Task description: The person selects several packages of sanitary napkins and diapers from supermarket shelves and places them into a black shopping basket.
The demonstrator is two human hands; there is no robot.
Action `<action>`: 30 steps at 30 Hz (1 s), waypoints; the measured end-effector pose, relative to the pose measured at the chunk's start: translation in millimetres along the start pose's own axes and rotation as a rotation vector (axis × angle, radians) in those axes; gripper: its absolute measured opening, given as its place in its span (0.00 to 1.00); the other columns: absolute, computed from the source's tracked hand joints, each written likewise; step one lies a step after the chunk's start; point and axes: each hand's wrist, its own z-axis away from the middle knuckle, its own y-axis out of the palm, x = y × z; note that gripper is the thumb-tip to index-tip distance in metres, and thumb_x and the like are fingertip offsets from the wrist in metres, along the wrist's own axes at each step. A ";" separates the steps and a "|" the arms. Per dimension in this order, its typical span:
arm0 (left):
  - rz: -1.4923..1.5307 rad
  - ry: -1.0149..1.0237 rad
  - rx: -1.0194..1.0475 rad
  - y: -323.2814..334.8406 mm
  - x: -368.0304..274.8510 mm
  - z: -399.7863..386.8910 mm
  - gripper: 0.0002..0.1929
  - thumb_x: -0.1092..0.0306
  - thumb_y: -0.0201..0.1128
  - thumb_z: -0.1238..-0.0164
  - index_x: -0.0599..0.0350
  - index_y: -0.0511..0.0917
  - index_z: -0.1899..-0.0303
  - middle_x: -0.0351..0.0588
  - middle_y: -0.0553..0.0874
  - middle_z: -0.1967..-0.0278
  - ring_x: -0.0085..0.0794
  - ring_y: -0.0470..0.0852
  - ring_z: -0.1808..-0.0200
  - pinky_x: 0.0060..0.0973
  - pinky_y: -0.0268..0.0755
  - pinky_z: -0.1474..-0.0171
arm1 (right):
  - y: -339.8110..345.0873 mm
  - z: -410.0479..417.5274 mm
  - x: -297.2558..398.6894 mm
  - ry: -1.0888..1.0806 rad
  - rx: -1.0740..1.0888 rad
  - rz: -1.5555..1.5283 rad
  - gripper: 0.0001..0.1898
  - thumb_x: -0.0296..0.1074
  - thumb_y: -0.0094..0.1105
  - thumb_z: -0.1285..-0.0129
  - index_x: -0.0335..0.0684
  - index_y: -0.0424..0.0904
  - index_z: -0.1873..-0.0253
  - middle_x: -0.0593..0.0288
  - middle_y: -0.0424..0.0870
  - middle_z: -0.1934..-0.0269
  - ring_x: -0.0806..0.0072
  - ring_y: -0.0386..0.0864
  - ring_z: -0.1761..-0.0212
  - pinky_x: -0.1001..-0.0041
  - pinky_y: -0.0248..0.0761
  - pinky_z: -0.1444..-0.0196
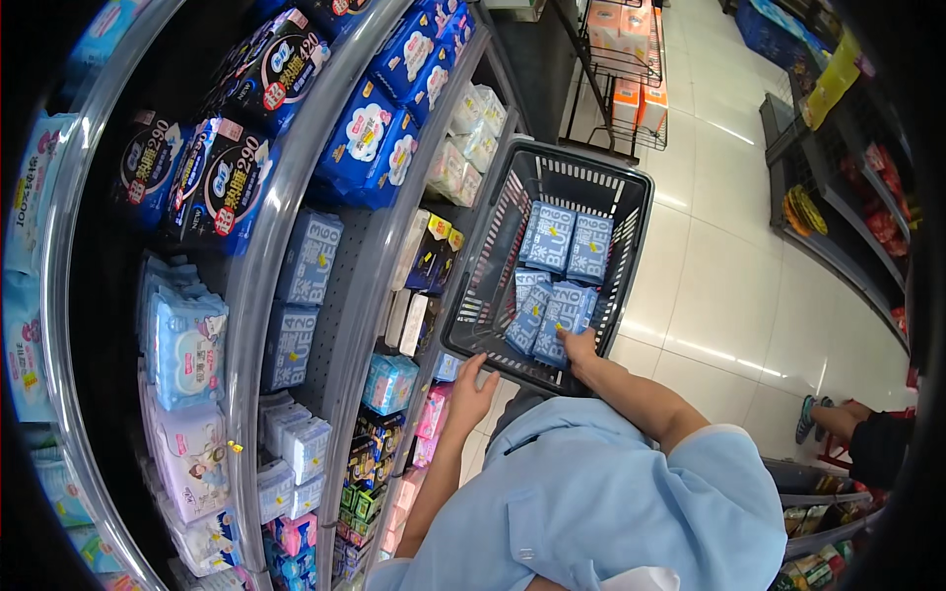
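A black plastic shopping basket (480, 325) stands before me, holding several blue sanitary pad packs (550, 235). My right hand (578, 347) reaches inside and grips the near right pack (567, 310), thumb on top and the other fingers hidden. Beside the basket's near left corner is my left hand (473, 391), fingers spread and holding nothing. Matching blue packs (310, 258) stand on the shelf to the left, next to larger dark blue packs (366, 148). White and pale blue small packs (307, 447) are stacked lower on the same shelf.
Curved shelf edges (255, 295) run close along my left. A black wire rack (628, 74) with orange boxes is beyond the basket. Tiled floor (717, 295) lies to the right, with another person's legs (842, 417) and more shelving (835, 162) at the far right.
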 end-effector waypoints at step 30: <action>-0.920 0.050 -0.989 -217.4 -0.2 -28.3 0.32 0.67 0.57 0.44 0.70 0.56 0.38 0.67 0.61 0.39 0.55 0.57 0.36 0.43 0.48 0.35 | 2.2 -55.0 -57.0 -0.029 0.194 0.342 0.30 0.29 0.54 0.52 0.27 0.62 0.41 0.42 0.73 0.48 0.57 0.71 0.45 0.68 0.64 0.46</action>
